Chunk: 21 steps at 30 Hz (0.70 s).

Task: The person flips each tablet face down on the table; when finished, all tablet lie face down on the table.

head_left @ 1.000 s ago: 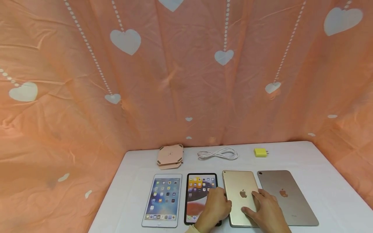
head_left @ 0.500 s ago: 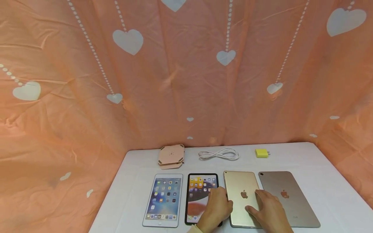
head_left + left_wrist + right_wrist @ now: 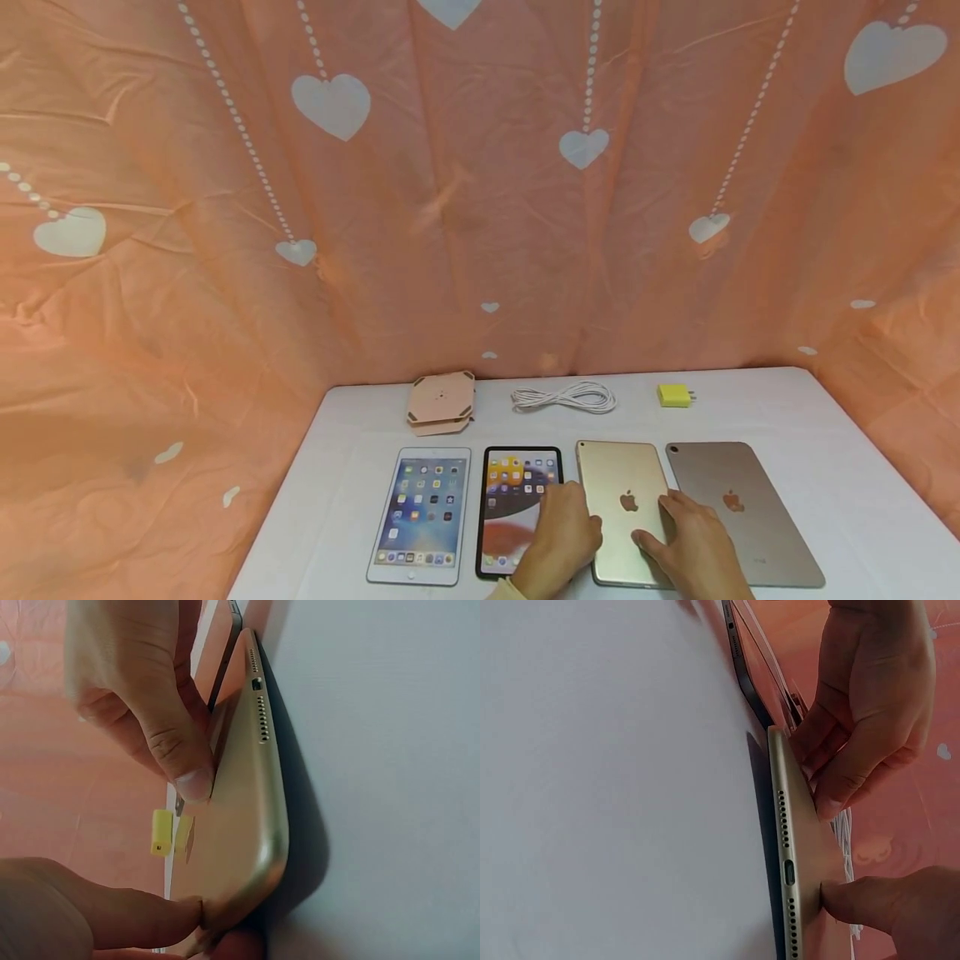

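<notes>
The left hand (image 3: 558, 533) is curling closed, pinching the left edge of the gold tablet (image 3: 619, 527); the right hand (image 3: 693, 540) is gripping its right edge, thumb pressing its upward-facing back. Below it, the white table (image 3: 322, 508) is spreading. A black-framed tablet (image 3: 506, 508) is lying just left of it, a grey tablet (image 3: 765, 521) just right.

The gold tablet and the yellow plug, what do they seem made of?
Gold tablet: probably metal, smooth and satin, with a soft sheen along its rounded edge in the left wrist view.
Yellow plug: its body looks like plastic, going by the even, bright colour; how glossy is hard to tell.
</notes>
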Motion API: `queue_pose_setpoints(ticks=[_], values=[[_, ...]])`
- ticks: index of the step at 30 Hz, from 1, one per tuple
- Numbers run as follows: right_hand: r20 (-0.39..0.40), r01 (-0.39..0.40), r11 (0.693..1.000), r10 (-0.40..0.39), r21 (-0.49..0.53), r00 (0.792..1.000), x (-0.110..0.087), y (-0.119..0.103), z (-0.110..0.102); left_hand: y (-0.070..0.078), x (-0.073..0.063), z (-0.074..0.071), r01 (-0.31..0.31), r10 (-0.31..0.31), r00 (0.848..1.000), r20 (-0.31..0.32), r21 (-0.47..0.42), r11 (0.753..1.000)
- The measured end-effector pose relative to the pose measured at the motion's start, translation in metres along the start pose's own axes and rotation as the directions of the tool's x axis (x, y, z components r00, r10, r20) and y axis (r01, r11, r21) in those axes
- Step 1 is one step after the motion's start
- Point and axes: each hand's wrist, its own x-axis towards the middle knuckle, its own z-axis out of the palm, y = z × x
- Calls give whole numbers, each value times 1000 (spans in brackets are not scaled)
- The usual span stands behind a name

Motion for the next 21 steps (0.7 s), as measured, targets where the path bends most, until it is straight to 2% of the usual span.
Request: queue_pose_setpoints(ticks=[2, 8, 10, 11, 15, 17, 21], values=[[0, 2, 1000, -2, -7, 1000, 0, 0, 0, 0, 0, 2, 8, -8, 1000, 1, 31, 1000], [-2, 4, 1000, -4, -19, 1000, -1, 1, 1, 4, 0, 5, -20, 22, 1000, -13, 114, 993], [-5, 5, 1000, -5, -18, 1000, -2, 2, 1, 12, -1, -5, -7, 6, 1000, 11, 126, 992], [-6, 4, 1000, -5, -17, 1000, -1, 1, 1, 13, -1, -5, -8, 8, 1000, 6, 133, 991], [-28, 21, 1000, -21, -9, 999, -2, 3, 3, 12, 1, 2, -14, 14, 1000, 3, 177, 984], [-44, 32, 999, -33, -5, 999, -3, 3, 4, 2, 3, 16, -19, 26, 999, -32, 189, 982], [-50, 37, 999, -38, -4, 998, -3, 2, 5, -2, 0, 15, -27, 39, 997, -73, 158, 987]])
